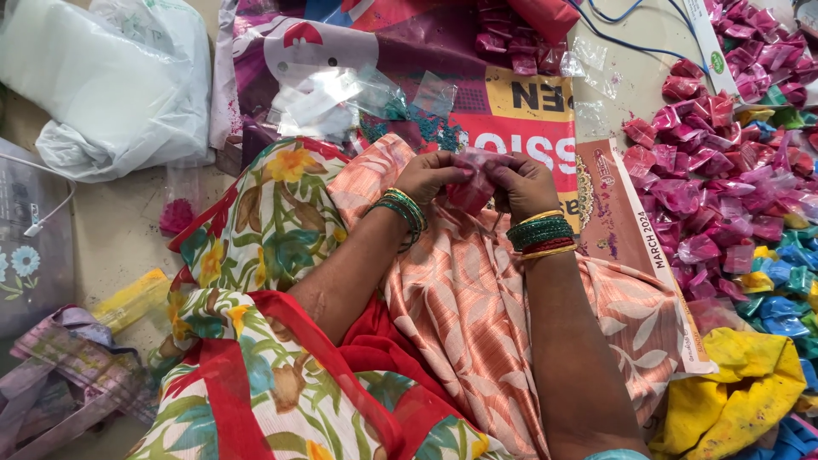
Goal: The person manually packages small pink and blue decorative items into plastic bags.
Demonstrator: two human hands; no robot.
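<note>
Both my hands meet over my lap, above the peach patterned cloth (pixel 477 298). My left hand (pixel 433 176) and my right hand (pixel 521 183) pinch a small clear plastic packet of pink powder (pixel 474 186) between their fingers. Green, red and gold bangles ring both wrists. Several loose empty clear packets (pixel 341 94) lie just beyond my hands on a printed poster sheet (pixel 511 115).
A heap of filled pink packets (pixel 724 153) spreads on the right, with blue, green and yellow packets (pixel 788 298) nearer me. A yellow stained cloth (pixel 733 396) lies at lower right. A white plastic bag (pixel 111 85) sits at upper left, more bags at lower left.
</note>
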